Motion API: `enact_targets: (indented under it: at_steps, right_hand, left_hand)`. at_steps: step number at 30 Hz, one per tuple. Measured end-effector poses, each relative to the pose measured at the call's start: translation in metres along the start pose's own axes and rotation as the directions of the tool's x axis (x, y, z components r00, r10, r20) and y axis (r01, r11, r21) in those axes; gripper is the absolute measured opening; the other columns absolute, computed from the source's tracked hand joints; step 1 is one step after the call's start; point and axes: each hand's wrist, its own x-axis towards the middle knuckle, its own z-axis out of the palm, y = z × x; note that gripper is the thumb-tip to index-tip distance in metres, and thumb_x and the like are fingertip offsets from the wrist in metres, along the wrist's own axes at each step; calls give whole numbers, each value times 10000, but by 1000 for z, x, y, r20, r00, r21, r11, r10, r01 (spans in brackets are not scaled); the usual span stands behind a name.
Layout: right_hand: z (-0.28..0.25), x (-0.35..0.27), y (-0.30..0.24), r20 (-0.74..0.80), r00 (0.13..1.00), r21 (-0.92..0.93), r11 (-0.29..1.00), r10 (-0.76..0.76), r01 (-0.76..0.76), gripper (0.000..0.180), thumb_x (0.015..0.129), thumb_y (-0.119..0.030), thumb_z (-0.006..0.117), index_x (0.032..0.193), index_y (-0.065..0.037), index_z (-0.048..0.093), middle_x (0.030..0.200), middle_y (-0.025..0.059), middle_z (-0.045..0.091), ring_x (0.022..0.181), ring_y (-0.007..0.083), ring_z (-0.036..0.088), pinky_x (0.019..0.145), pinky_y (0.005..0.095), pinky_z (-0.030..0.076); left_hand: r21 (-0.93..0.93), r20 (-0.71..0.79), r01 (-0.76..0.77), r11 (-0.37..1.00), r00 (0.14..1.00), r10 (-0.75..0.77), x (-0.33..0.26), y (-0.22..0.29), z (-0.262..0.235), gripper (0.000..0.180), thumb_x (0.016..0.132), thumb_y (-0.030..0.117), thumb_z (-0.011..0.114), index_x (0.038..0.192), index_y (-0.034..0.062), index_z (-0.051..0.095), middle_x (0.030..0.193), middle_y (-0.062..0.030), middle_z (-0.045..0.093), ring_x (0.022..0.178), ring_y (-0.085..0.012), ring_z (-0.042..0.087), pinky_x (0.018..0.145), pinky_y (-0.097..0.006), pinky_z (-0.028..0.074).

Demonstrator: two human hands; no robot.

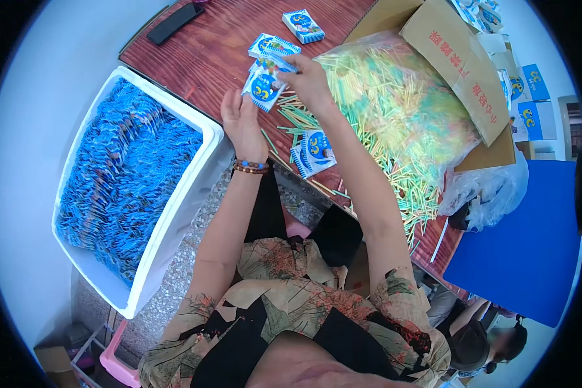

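Observation:
A blue-and-white printed packet is held over the wooden table between my two hands. My right hand pinches its upper right part. At its lower left edge are the fingertips of my left hand, which wears a beaded bracelet; the thumb side meets the packet's corner and the other fingers stretch upward. Just behind the held packet lies another similar packet, partly covered by it. Below my right wrist, more blue-and-white packets rest on the table beside loose thin coloured sticks.
A white foam box full of blue packets stands at left. At right, a cardboard box lies open with a clear bag of pastel sticks spilling out. A black phone and a packet lie at the back. Another person sits lower right.

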Motion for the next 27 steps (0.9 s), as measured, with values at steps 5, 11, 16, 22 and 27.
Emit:
enact_targets:
  at_steps: [5, 11, 16, 22, 27]
  right_hand:
    - [9, 14, 6, -3, 1000, -66, 998, -18, 18, 400, 812, -81, 685, 1188, 5, 579, 1042, 174, 664, 965, 234, 654, 817, 341, 516]
    - [-32, -15, 1, -232, 914, -295, 920, -332, 259, 345, 829, -112, 660, 1143, 15, 591, 938, 127, 673, 862, 207, 656, 759, 318, 512]
    - [-81, -119, -5, 42, 997, -133, 989, 68, -62, 234, 867, -131, 620, 1050, 12, 645, 806, 74, 653, 756, 118, 607, 694, 256, 489]
    - [-89, -181, 30, -122, 985, -149, 979, 118, -136, 223, 851, -80, 661, 1052, 14, 643, 888, 88, 648, 786, 145, 609, 708, 268, 487]
    - [-93, -183, 22, -181, 979, -83, 991, 92, -108, 226, 843, -76, 663, 1050, 12, 638, 915, 95, 637, 806, 173, 612, 714, 275, 488]
  left_hand:
    - [503, 102, -357, 787, 929, 355, -13, 0, -3, 472, 916, 50, 595, 1331, -28, 384, 1308, -136, 483, 1205, -209, 482, 1027, -321, 395]
    - [790, 540, -574, 214, 818, 198, -37, -2, -2, 225, 770, 182, 728, 950, 89, 632, 962, -85, 592, 953, -293, 510, 848, -411, 358]
    - [738, 644, -631, -241, 764, -29, -50, -9, 13, 313, 694, 304, 781, 883, 116, 617, 914, -48, 566, 978, -265, 497, 832, -433, 308]
    - [577, 783, -749, -326, 621, -41, -47, -16, 15, 191, 746, 274, 741, 812, 119, 651, 869, -12, 616, 911, -211, 527, 834, -413, 291]
    - [482, 871, -830, -280, 487, 58, -49, -1, 25, 91, 757, 165, 732, 794, 110, 670, 859, 0, 628, 906, -186, 543, 857, -385, 289]
